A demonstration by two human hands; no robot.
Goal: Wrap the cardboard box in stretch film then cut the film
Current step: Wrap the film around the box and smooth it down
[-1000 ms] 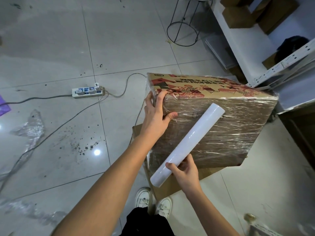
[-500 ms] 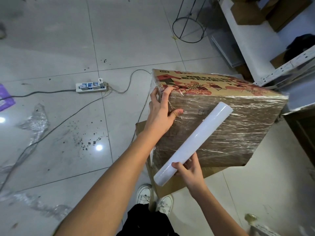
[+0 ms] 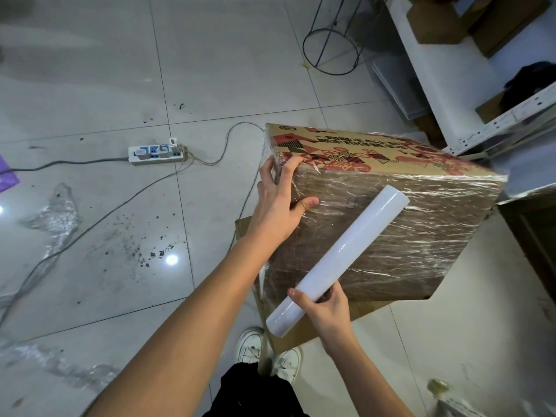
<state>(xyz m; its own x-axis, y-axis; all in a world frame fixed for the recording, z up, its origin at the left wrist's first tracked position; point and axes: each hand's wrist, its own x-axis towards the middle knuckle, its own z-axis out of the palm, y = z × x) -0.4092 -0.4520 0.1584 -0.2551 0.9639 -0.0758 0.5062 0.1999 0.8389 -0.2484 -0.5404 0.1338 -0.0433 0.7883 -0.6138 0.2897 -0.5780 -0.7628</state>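
Now the left hand (image 3: 278, 203) braces the box (image 3: 391, 224) on the floor, fingers spread over its corner; right hand (image 3: 326, 308) clamps the roll (image 3: 340, 260). Best keep film taut, overlapping each pass.

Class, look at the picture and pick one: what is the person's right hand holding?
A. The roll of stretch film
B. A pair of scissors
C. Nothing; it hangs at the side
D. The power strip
A: the right hand grips the lower end of the white roll of stretch film, which lies slanted across the film-covered side of the cardboard box.
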